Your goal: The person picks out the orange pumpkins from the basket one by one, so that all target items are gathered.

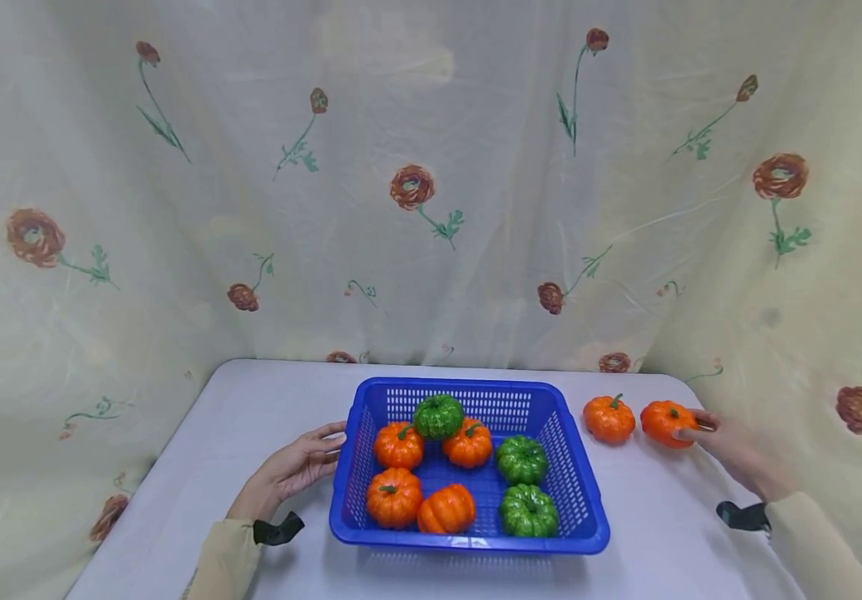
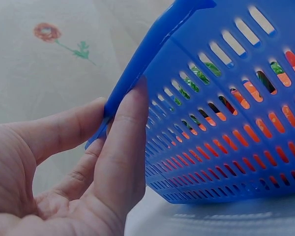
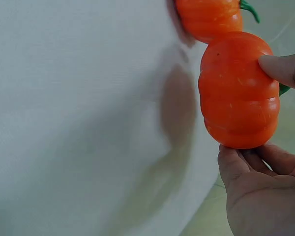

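Note:
My left hand point(image 1: 299, 467) pinches the rim of a blue plastic basket point(image 1: 468, 543) at its left side; in the left wrist view the thumb and fingers point(image 2: 123, 142) clasp that rim point(image 2: 137, 61). Inside the basket are several orange toy pumpkins point(image 1: 393, 498) and three green ones point(image 1: 527, 510), one green pumpkin point(image 1: 438, 417) lying on top of orange ones. Right of the basket, my right hand point(image 1: 742, 454) grips an orange pumpkin point(image 1: 664, 422) between thumb and fingers. Shadow separates this pumpkin point(image 3: 240, 93) from the tabletop in the right wrist view.
Another orange pumpkin point(image 1: 608, 419) with a green stem sits on the white table point(image 1: 273, 408) between the basket and my right hand. A flowered curtain point(image 1: 431, 275) hangs behind the table and along both sides. Dark bands point(image 1: 278, 529) circle both wrists.

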`<control>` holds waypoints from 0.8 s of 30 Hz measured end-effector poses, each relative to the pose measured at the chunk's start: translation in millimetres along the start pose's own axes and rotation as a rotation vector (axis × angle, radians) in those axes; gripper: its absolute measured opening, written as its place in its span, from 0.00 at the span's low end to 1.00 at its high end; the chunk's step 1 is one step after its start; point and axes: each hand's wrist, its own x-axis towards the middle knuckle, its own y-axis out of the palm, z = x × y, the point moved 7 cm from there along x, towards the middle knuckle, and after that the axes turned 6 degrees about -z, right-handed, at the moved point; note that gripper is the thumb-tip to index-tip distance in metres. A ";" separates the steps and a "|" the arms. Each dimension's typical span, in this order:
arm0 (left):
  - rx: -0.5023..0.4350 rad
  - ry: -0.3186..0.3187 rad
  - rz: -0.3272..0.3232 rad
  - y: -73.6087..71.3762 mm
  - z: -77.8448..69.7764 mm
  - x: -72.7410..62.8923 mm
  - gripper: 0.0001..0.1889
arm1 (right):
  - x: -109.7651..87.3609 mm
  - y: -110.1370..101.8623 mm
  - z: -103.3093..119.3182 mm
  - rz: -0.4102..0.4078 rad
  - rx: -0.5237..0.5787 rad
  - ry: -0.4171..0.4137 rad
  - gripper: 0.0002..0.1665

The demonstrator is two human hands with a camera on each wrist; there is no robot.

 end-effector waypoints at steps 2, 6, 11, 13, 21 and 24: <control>-0.001 -0.001 0.004 0.3 0.7 0.0 0.31 | 2.5 4.0 -6.1 -0.005 0.007 0.018 0.54; -0.002 -0.002 0.003 0.8 1.8 0.4 0.31 | 4.5 11.3 -11.3 -0.016 0.048 0.045 0.53; 0.000 -0.004 -0.007 1.2 1.7 -0.1 0.31 | 7.3 14.1 -12.3 -0.043 0.065 0.036 0.50; 0.004 0.000 -0.012 1.2 1.4 -0.3 0.31 | 7.7 14.0 -12.2 -0.052 0.056 0.035 0.49; 0.011 0.003 -0.016 0.7 2.2 -0.5 0.31 | 4.2 14.1 -12.0 -0.021 0.048 0.070 0.56; 0.010 -0.001 -0.009 0.6 3.0 -0.2 0.30 | 2.7 15.0 -15.0 -0.006 0.065 0.091 0.59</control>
